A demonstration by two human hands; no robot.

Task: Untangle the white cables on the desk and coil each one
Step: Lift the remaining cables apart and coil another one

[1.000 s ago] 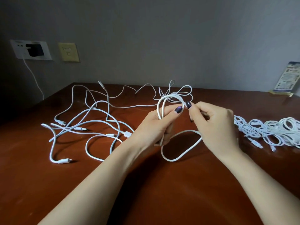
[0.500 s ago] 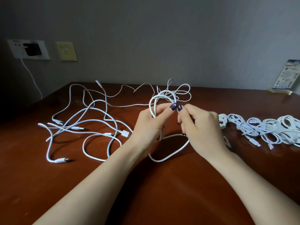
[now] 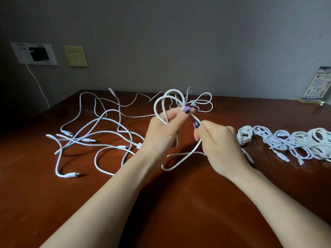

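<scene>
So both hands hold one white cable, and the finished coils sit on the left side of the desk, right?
No: the head view shows the finished coils on the right side of the desk. The left hand and right hand do hold one white cable.

A plain indoor room; whether home or office cannot be told. A dark wooden desk (image 3: 53,203) stands against a bare grey wall (image 3: 179,42). On the wall are a socket plate (image 3: 17,52) holding a black charger (image 3: 38,54), and a yellowed plate (image 3: 76,56) beside it. A printed card (image 3: 318,85) stands far right.
</scene>
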